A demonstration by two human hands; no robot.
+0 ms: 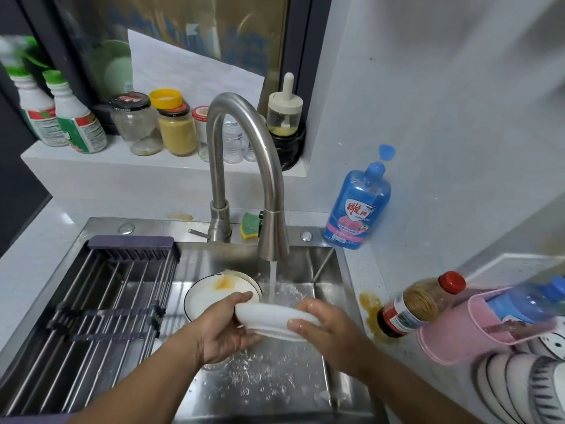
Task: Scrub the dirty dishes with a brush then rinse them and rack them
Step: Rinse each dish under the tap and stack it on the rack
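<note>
White plate (269,319), held over the middle of the sink (276,393), tilted so that its rim is nearly edge-on to the camera. The left hand (226,335) clamps the plate's left edge, thumb laid over the upper rim and fingers curled beneath. The right hand (324,328) grips the right edge, its wet fingers wrapped round the rim. A stream of water (272,280) runs from the faucet (244,166) and meets the plate at its far rim; drops spatter the sink floor below. Behind the left hand, a dirty bowl (211,296) with yellow residue rests in the sink. A drying rack (101,301) spans the sink's left part. A green-and-yellow sponge (250,226) lies beside the faucet base, and a blue detergent bottle (356,206) stands at the sink's far right corner.
</note>
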